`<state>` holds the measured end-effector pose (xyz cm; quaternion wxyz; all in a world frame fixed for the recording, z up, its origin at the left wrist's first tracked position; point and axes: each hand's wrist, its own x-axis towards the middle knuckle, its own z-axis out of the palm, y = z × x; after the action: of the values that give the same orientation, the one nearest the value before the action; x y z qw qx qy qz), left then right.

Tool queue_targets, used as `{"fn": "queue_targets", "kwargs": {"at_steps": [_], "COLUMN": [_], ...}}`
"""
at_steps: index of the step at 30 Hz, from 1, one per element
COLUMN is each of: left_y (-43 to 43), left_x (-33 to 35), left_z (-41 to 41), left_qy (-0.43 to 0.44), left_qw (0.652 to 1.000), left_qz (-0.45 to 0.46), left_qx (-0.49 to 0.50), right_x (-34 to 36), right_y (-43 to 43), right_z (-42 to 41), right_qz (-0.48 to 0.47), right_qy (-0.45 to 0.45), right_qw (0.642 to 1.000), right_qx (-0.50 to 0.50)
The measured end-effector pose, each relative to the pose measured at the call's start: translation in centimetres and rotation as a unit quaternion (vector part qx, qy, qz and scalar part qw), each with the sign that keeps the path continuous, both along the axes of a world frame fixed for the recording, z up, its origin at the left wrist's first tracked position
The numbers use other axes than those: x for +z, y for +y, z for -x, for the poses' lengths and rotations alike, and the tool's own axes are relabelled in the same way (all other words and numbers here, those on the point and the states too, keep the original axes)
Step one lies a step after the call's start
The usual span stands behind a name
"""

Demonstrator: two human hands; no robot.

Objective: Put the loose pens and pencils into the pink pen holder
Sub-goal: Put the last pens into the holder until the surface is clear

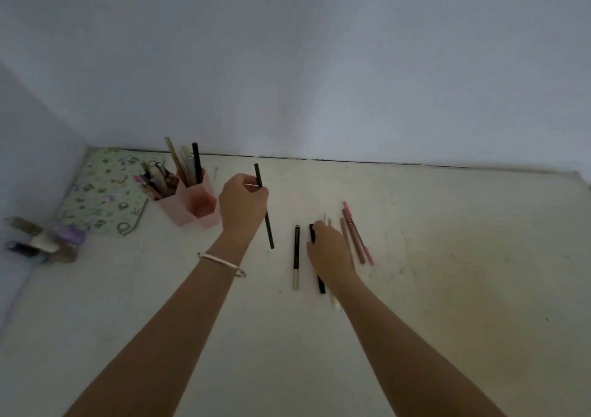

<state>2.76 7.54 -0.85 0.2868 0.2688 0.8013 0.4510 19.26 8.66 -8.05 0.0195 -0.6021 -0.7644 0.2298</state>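
Observation:
The pink pen holder (198, 205) stands at the back left of the table, with several pens and pencils sticking out of its compartments. Just to its right, my left hand (243, 205) grips a long black pencil (268, 224) held off the table. My right hand (329, 253) lies over the loose pile and its fingers curl round a black pen (320, 284). Left of that hand lies a black pen with a pale end (296, 256). To the right lie brown and pink pencils (356, 237). A white pen (335, 303) pokes out under my right wrist.
A green patterned notebook (105, 192) lies behind and left of the holder. A cluster of small clips and tape rolls (44, 240) sits at the left edge. White walls (319, 65) close the table at the back and left.

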Motion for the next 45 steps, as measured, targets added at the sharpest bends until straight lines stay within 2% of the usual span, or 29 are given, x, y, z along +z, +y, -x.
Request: {"fn": "queue_targets", "kwargs": {"at_steps": [2,4,8,10,15,19,22,25,27,31,33,35,37,39,41,45], "left_y": [-0.5,-1.1,-1.4,-0.7,0.5,0.3,-0.2,-1.2,-2.1,-3.5,-3.8,-3.8,-3.5,-2.9,-2.2,-1.8], "left_x": [0.5,1.1,3.2,4.0,2.9,1.5,2.8,5.1,6.3,7.3,7.4,7.2,6.2,4.5,2.0,-3.2], "left_z": [1.0,2.2,7.2,9.7,13.3,14.1,14.9,15.3,15.4,14.6,14.0,12.7,10.7,7.8,4.6,-1.7], "left_qy": [0.009,0.055,0.18,0.214,0.278,0.365,0.355,0.348,0.34,0.317,0.311,0.3,0.295,0.276,0.249,0.225], "left_qw": [1.0,0.997,0.967,0.955,0.953,0.927,0.933,0.933,0.934,0.94,0.942,0.944,0.946,0.957,0.964,0.93], "left_qz": [-0.021,-0.048,-0.161,-0.178,-0.097,0.077,0.029,-0.044,-0.078,-0.11,-0.114,-0.127,-0.13,-0.09,0.002,0.149], "left_qx": [0.003,0.006,0.074,0.106,0.067,0.038,0.06,0.077,0.076,0.059,0.056,0.05,0.036,-0.008,-0.094,-0.25], "right_x": [-0.5,-0.1,2.8,5.0,8.6,9.1,9.4,9.5,9.0,6.8,6.2,6.5,7.4,8.5,9.4,9.9], "right_y": [-0.4,-0.2,1.5,2.6,3.5,3.4,3.3,3.4,3.4,3.3,2.8,2.7,3.2,4.3,5.4,6.1], "right_z": [1.0,1.9,3.9,4.9,7.9,9.8,12.2,15.6,17.7,19.8,20.1,19.6,18.4,16.5,13.9,7.8], "right_qz": [-0.004,0.0,-0.05,-0.082,-0.119,-0.134,-0.139,-0.149,-0.146,-0.119,-0.11,-0.119,-0.138,-0.155,-0.168,-0.176], "right_qy": [-0.012,0.02,0.182,0.264,0.407,0.437,0.466,0.467,0.435,0.3,0.235,0.247,0.305,0.337,0.345,0.334], "right_qw": [1.0,1.0,0.981,0.959,0.905,0.889,0.874,0.871,0.886,0.934,0.943,0.941,0.932,0.925,0.922,0.926], "right_qx": [0.009,0.001,-0.044,-0.056,-0.04,-0.017,0.003,0.035,0.065,0.151,0.207,0.2,0.135,0.081,0.056,-0.006]}}
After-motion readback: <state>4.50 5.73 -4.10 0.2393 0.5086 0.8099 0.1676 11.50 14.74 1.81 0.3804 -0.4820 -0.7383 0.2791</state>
